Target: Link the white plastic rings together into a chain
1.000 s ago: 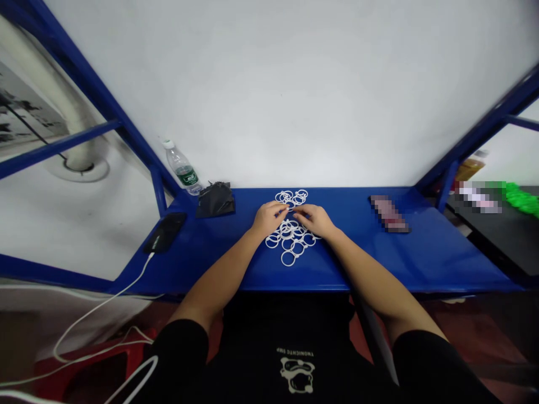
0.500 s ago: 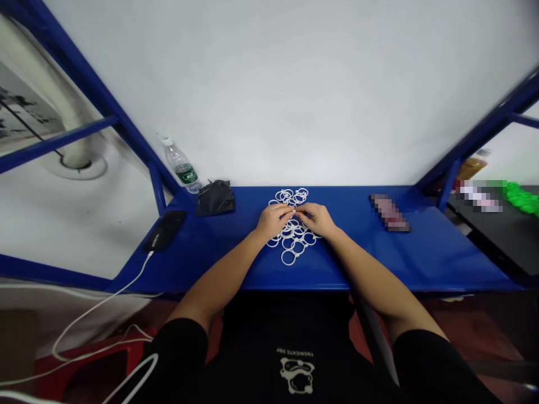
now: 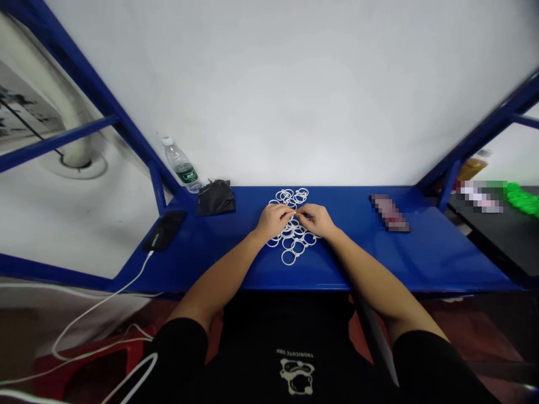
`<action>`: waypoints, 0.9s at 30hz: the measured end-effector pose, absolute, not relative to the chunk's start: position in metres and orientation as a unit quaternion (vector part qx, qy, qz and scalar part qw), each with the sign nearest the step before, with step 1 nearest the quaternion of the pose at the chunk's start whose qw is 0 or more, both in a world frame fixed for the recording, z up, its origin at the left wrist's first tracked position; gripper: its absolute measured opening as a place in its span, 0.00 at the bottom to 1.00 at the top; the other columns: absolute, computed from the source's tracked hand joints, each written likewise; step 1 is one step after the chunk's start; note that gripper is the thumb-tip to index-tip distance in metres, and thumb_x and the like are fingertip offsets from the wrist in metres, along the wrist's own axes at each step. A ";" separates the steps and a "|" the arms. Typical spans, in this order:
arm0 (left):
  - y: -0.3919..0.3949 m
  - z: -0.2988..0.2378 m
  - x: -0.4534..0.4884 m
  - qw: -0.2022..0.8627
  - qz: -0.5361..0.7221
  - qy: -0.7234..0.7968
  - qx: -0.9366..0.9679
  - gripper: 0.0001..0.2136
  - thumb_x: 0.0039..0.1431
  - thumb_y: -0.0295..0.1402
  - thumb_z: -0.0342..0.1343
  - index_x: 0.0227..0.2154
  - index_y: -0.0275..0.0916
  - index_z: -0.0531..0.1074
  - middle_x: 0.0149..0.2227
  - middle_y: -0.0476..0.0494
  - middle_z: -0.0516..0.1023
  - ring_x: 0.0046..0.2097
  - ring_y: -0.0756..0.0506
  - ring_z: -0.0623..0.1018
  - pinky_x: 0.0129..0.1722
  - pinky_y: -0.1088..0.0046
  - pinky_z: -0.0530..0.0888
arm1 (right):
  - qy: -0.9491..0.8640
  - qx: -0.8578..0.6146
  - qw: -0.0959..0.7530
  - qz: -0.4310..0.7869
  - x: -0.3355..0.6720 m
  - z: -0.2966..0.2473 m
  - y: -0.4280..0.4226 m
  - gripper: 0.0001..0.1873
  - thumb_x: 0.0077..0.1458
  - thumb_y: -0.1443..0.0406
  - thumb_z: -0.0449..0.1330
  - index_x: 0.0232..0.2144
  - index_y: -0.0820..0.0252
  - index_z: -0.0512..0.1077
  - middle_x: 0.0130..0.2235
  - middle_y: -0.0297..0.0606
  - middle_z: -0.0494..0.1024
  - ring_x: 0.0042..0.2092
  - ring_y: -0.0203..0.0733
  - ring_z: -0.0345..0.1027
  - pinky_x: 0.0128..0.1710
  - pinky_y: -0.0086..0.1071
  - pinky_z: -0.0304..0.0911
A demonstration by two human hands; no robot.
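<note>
Several white plastic rings point(image 3: 293, 242) lie linked in a flat cluster on the blue table point(image 3: 421, 258), with a smaller bunch of rings point(image 3: 290, 196) just behind. My left hand point(image 3: 273, 220) and my right hand point(image 3: 316, 219) rest on the cluster side by side. Their fingertips meet at the middle and pinch a white ring between them. The fingers of both hands are curled and closed on it.
At the back left stand a plastic water bottle point(image 3: 181, 166) and a crumpled black bag point(image 3: 215, 197). A black phone point(image 3: 164, 230) lies at the left with a white cable point(image 3: 105, 314) running off the edge. A blurred flat object point(image 3: 389, 212) lies at the right. Green items point(image 3: 522, 197) sit on the neighbouring bench.
Both hands have moved slightly closer together, and their fingertips now meet over the rings. The ring cluster has barely shifted.
</note>
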State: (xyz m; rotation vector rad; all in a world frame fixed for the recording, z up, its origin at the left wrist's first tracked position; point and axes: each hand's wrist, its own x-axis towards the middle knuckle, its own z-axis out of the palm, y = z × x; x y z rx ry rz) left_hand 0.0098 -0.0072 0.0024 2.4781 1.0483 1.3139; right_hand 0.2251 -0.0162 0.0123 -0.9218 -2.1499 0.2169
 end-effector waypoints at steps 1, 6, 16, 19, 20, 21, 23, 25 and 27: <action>-0.007 0.003 0.010 0.073 0.436 0.349 0.826 0.08 0.71 0.36 0.59 0.37 0.42 0.82 0.40 0.45 0.86 0.43 0.45 0.84 0.47 0.63 0.76 | -0.842 -0.367 0.386 0.088 0.225 0.012 -0.016 0.09 0.66 0.62 0.59 0.37 0.56 0.79 0.33 0.38 0.82 0.34 0.42 0.74 0.36 0.34 0.67; 0.000 0.006 -0.001 0.068 0.458 0.367 0.807 0.14 0.74 0.41 0.54 0.38 0.42 0.82 0.39 0.44 0.85 0.44 0.44 0.82 0.48 0.63 0.75 | -0.829 -0.382 0.398 0.094 0.226 0.012 -0.015 0.08 0.64 0.64 0.59 0.37 0.56 0.79 0.35 0.38 0.84 0.35 0.41 0.75 0.37 0.33 0.68; 0.036 -0.027 -0.026 0.044 0.352 0.543 0.761 0.06 0.61 0.31 0.67 0.41 0.45 0.83 0.47 0.40 0.84 0.47 0.37 0.78 0.49 0.57 0.74 | -0.827 -0.402 0.380 0.097 0.227 0.012 -0.012 0.08 0.64 0.63 0.60 0.38 0.56 0.81 0.36 0.38 0.85 0.35 0.42 0.76 0.35 0.33 0.67; 0.038 -0.029 -0.025 0.052 0.332 0.560 0.757 0.04 0.61 0.30 0.66 0.38 0.44 0.85 0.45 0.39 0.82 0.46 0.37 0.78 0.50 0.57 0.74 | -0.835 -0.398 0.366 0.104 0.227 0.012 -0.011 0.09 0.64 0.63 0.60 0.38 0.56 0.81 0.36 0.37 0.85 0.35 0.42 0.77 0.36 0.33 0.67; 0.038 -0.028 -0.025 0.054 0.339 0.558 0.756 0.04 0.62 0.30 0.66 0.38 0.44 0.85 0.45 0.39 0.82 0.47 0.38 0.78 0.50 0.58 0.75 | -0.836 -0.398 0.364 0.104 0.227 0.012 -0.011 0.09 0.65 0.63 0.60 0.39 0.56 0.81 0.36 0.38 0.85 0.35 0.42 0.77 0.37 0.33 0.67; 0.038 -0.027 -0.026 0.059 0.351 0.551 0.755 0.05 0.63 0.31 0.65 0.39 0.44 0.85 0.45 0.39 0.81 0.47 0.39 0.78 0.50 0.59 0.75 | -0.835 -0.398 0.365 0.105 0.226 0.012 -0.012 0.09 0.65 0.63 0.60 0.39 0.56 0.81 0.36 0.38 0.85 0.36 0.42 0.77 0.37 0.33 0.67; 0.035 -0.022 -0.026 0.076 0.384 0.523 0.757 0.09 0.66 0.31 0.61 0.45 0.44 0.85 0.45 0.40 0.80 0.46 0.41 0.79 0.50 0.63 0.76 | -0.830 -0.399 0.374 0.106 0.226 0.012 -0.013 0.10 0.65 0.62 0.60 0.42 0.56 0.81 0.37 0.38 0.85 0.36 0.42 0.77 0.38 0.33 0.68; 0.030 -0.016 -0.024 0.101 0.404 0.491 0.765 0.13 0.70 0.31 0.56 0.52 0.42 0.82 0.45 0.41 0.81 0.43 0.44 0.80 0.48 0.67 0.77 | -0.823 -0.400 0.387 0.115 0.226 0.013 -0.014 0.12 0.66 0.60 0.60 0.47 0.56 0.80 0.36 0.38 0.84 0.35 0.42 0.77 0.37 0.33 0.68; 0.021 -0.010 -0.020 0.118 0.400 0.469 0.778 0.15 0.72 0.32 0.53 0.55 0.42 0.80 0.43 0.42 0.83 0.41 0.45 0.81 0.46 0.69 0.77 | -0.817 -0.398 0.395 0.132 0.226 0.014 -0.016 0.15 0.66 0.58 0.61 0.51 0.56 0.78 0.34 0.36 0.84 0.33 0.40 0.76 0.36 0.33 0.68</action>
